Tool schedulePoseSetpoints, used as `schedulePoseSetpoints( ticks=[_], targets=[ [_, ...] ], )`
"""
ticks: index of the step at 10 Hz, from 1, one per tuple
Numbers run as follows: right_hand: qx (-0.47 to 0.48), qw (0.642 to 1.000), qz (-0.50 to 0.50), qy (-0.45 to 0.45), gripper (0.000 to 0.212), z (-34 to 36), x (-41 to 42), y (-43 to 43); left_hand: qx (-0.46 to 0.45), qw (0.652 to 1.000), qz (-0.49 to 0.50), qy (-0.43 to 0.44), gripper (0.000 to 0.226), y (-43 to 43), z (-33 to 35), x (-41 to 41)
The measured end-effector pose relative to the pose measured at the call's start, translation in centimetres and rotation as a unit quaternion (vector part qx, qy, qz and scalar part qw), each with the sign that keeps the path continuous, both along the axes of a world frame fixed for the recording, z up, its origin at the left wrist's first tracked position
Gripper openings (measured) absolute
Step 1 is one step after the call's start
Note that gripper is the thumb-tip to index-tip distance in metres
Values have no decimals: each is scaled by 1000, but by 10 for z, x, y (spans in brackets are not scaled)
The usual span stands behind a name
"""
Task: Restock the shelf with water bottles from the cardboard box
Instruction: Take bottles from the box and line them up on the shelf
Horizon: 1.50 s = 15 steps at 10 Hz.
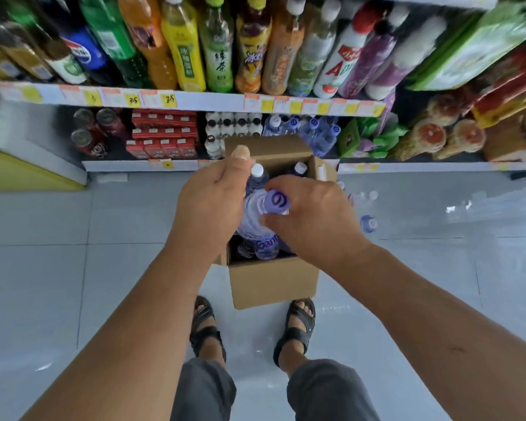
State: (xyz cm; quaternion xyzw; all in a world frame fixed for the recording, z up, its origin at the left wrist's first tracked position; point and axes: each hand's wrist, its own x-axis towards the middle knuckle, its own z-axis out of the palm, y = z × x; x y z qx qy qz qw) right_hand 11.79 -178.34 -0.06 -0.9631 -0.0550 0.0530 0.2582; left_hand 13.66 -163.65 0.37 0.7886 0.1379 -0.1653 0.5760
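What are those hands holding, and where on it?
A water bottle: right hand at its purple cap, left hand around its body.

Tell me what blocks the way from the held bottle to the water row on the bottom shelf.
Only the cardboard box's raised far flap stands between the water bottle and the shelved water bottles; lifting over it should clear.

The cardboard box (pixel 274 281) was shown in plain brown. The water bottle (pixel 260 220) was clear, with a purple cap bearing a white swirl and a purple label. Yellow price tags (pixel 169 100) were fixed along the white shelf (pixel 219 101). The floor (pixel 103 268) was pale grey tile.
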Motion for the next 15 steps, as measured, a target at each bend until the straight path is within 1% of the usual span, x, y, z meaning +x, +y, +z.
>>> schedulePoseSetpoints(
  ticks=[1, 2, 3, 4, 5, 6, 7, 8, 9, 10, 11, 12, 13, 14, 15],
  targets=[
    [20, 999, -8, -40, 20, 102, 10, -13, -35, 999, 9, -18, 54, 1, 71, 7],
    [99, 992, -34, -71, 24, 200, 17, -21, -33, 998, 1, -44, 64, 5, 142, 12],
    [132, 985, -33, -103, 25, 285, 24, -27, -40, 995, -15, -89, 82, 5, 207, 16],
    [165, 974, -21, -152, 32, 362, 29, -28, -71, 993, -30, -92, 92, 3, 270, 16],
    [175, 965, -15, -196, 36, 438, 32, -29, -179, 976, -44, -113, 91, 6, 328, 13],
    [217, 946, -21, -238, 29, 508, 33, -26, -244, 952, -103, -152, 92, 16, 377, 13],
    [271, 926, -13, -262, 23, 567, 36, -23, -235, 921, -211, -227, 87, 24, 424, 17],
    [309, 907, -20, -287, 23, 616, 38, -16, -182, 895, -263, -310, 84, 25, 468, 25],
    [355, 884, -31, -301, 22, 647, 38, -6, -157, 880, -249, -374, 82, 26, 502, 30],
    [376, 867, -30, -325, 21, 662, 40, 6, -159, 869, -220, -414, 76, 28, 526, 33],
    [367, 873, -52, -318, 51, 653, 35, 7, -166, 863, -217, -426, 80, 30, 542, 42],
    [418, 879, -28, -227, 59, 619, 24, 4, -172, 857, -232, -426, 81, 20, 552, 54],
    [437, 880, -19, -186, 38, 590, 34, 0, -178, 866, -220, -414, 83, 4, 548, 68],
    [436, 879, -43, -191, 42, 579, 55, -18, -150, 878, -204, -407, 96, -13, 543, 84],
    [427, 887, -23, -172, 36, 583, 74, -38, -130, 877, -208, -412, 88, -33, 544, 96]
  ],
)
